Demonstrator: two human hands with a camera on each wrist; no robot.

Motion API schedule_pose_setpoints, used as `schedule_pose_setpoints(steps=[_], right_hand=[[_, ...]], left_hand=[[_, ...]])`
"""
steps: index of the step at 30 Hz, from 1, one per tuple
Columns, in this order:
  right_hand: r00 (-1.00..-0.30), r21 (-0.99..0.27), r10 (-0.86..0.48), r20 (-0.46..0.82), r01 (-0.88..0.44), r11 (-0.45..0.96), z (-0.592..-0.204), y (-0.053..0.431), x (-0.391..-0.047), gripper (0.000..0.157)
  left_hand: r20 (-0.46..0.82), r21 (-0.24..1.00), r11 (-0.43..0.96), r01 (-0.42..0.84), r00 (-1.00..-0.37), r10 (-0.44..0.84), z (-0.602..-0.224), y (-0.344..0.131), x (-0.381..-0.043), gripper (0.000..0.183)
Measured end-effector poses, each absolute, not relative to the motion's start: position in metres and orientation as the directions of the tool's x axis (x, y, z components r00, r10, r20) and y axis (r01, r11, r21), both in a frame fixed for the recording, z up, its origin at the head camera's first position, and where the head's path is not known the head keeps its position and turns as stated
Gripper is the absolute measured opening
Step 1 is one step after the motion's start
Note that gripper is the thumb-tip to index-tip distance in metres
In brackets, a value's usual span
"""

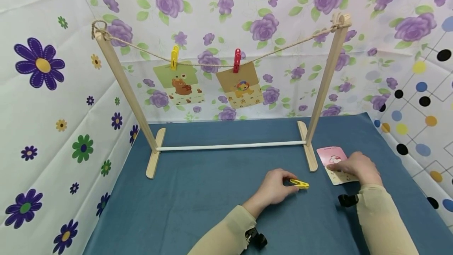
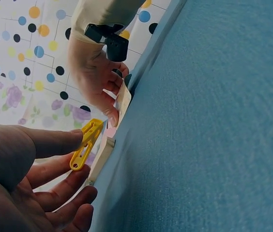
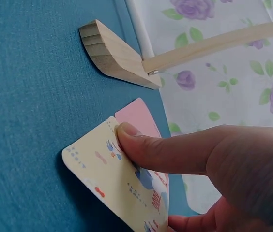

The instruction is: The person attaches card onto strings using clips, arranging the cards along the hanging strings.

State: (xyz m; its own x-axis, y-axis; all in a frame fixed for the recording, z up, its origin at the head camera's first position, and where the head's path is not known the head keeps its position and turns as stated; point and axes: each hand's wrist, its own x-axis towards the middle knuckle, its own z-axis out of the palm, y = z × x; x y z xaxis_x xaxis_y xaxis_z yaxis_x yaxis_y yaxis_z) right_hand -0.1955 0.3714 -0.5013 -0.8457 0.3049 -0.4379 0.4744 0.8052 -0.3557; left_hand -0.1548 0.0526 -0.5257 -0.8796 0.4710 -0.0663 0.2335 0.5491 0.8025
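My left hand [image 1: 274,187] pinches a yellow clothespin [image 1: 299,183] between thumb and fingers, just above the blue cloth. In the left wrist view the clothespin [image 2: 86,145] lies along the fingertips. To the right, my right hand [image 1: 361,166] grips a pink and cream card [image 1: 332,154] by its side edges. The right wrist view shows the thumb across the face of the card [image 3: 102,164], with fingers partly hidden behind it. One edge of the card is close to the cloth; whether it touches cannot be told.
A wooden stand [image 1: 327,82] carries a sagging rope [image 1: 283,47]. A yellow clothespin [image 1: 174,57] holds a green bear card [image 1: 184,84] on it, and a red clothespin [image 1: 237,61] a brown lion card [image 1: 242,87]. A white rod [image 1: 230,146] joins the stand's feet.
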Motion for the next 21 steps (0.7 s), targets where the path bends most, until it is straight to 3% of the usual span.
schedule_pose_setpoints(steps=[14, 21], right_hand=[[-0.88, -0.403, 0.261, -0.398, 0.423, 0.812, -0.505, 0.379, -0.186, 0.113], [-0.918, -0.469, 0.225, -0.327, 0.365, 0.804, -0.509, 0.389, -0.179, 0.094]], left_hand=[[-0.043, 0.823, 0.515, 0.239, -0.878, 0.476, -0.525, 0.049, -0.157, 0.026], [-0.047, 0.856, 0.477, 0.201, -0.888, 0.458, -0.523, 0.043, -0.16, 0.025]])
